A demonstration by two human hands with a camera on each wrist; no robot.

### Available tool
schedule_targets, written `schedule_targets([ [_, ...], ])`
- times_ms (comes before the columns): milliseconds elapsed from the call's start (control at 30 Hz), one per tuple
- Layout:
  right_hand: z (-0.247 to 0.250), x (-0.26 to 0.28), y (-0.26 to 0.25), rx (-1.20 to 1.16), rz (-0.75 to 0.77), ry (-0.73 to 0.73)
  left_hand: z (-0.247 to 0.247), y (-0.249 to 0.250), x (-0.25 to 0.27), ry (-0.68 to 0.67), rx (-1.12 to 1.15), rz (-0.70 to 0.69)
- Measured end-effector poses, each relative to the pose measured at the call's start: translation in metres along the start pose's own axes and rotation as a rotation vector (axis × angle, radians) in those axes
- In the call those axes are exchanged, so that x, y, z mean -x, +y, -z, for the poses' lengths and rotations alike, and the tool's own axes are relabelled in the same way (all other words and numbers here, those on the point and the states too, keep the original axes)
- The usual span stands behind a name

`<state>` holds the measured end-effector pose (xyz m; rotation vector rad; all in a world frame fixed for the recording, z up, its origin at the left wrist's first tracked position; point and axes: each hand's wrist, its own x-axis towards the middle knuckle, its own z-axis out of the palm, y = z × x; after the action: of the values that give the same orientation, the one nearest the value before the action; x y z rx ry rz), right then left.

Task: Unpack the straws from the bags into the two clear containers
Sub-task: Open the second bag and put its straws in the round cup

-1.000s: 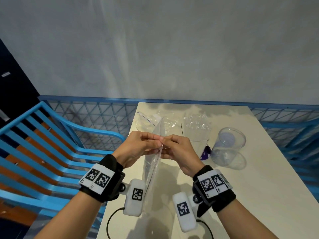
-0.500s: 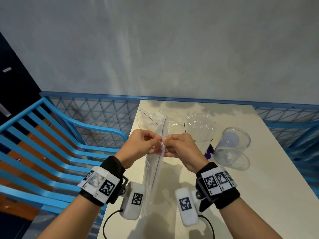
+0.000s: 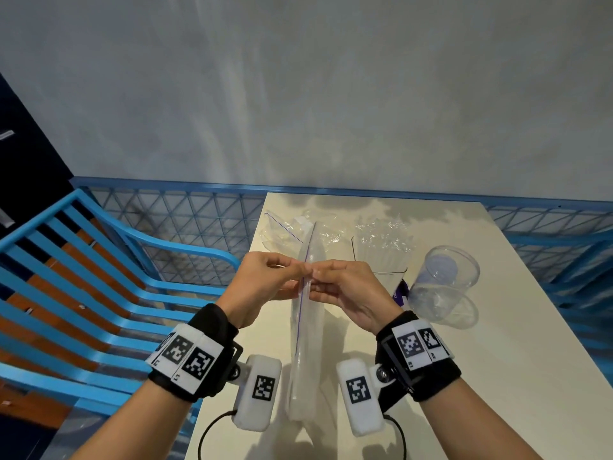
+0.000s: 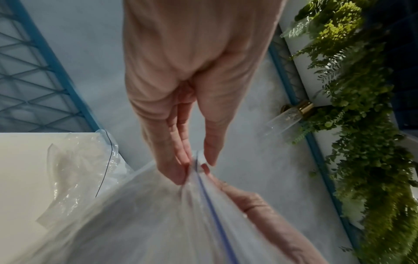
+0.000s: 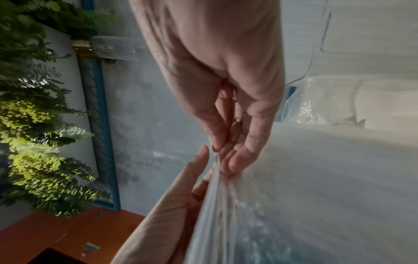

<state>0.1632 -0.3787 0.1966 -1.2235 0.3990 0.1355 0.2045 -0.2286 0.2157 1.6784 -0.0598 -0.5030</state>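
The cream table (image 3: pixel 497 360) fills the lower centre and right of the head view, with a blue slatted chair (image 3: pixel 99 293) at the lower left. Held upright over the table at centre frame is a clear zip bag (image 3: pixel 306 343), edge-on, its blue seal line running up to the fingers; the straws inside are too faint to make out. The left hand (image 3: pixel 265 287) and the right hand (image 3: pixel 345 293) meet at the bag's top edge, each pinching one side of the mouth between thumb and fingertips. Behind them, upper centre, lie crumpled clear bags (image 3: pixel 292 230) and a squarish clear container (image 3: pixel 381 254) holding wrapped straws; right of it a round clear container (image 3: pixel 441 287) stands tilted or leaning, I cannot tell which. The likely step is pulling the seal apart. The risk is a slip: thin film pinched this close to the edge can slide free, dropping the bag, or the seal can give suddenly and scatter straws off the table.
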Motion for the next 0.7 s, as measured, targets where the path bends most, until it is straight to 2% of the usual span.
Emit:
schedule_targets([
  [233,0.001,0.005,0.000,0.054,0.021,-0.019,0.001,-0.001,0.000,-0.037,-0.080,-0.046],
  [333,-0.005,0.006,0.003,0.112,0.072,0.024,-0.003,-0.005,-0.001,0.009,-0.102,-0.068],
  [500,-0.010,0.006,0.011,-0.150,0.088,0.057,-0.006,-0.013,-0.002,0.089,0.069,-0.057],
  [533,-0.011,0.006,0.013,-0.142,0.089,0.071,-0.006,-0.015,-0.002,0.087,0.072,-0.052],
  [700,-0.013,0.000,0.027,0.223,0.116,0.181,-0.010,-0.020,0.001,0.072,0.059,-0.034],
])
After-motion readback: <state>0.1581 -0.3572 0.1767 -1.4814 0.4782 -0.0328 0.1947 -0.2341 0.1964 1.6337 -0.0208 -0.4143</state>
